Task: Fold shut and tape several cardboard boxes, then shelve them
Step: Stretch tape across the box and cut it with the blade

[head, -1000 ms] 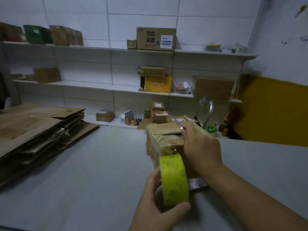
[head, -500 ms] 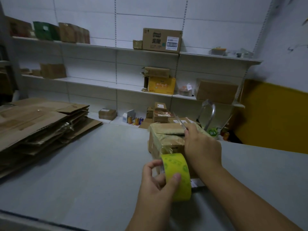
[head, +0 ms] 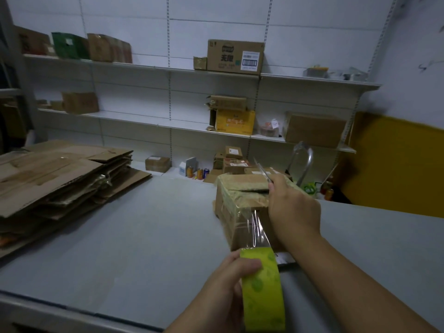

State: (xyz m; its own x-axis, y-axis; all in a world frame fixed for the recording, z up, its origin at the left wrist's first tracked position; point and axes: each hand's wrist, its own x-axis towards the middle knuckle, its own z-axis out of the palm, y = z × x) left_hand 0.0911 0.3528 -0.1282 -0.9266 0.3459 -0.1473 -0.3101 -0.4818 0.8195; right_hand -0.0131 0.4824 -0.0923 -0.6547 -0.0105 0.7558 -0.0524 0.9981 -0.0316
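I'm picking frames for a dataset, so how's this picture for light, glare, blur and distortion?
Head view: dim, bluish light with only soft shadows; the wide-angle lens bows the shelves towards the edges; the tape stretched between roll and box catches streaks of glare; the far shelves look soft, and the near things are sharper.

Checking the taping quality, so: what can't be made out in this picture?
Box right side: head view, behind the right hand.
Blade handle: head view, enclosed by that hand.
Left hand fingertips: head view, behind the tape roll.
Shelf box label print: head view, too small, blurred.
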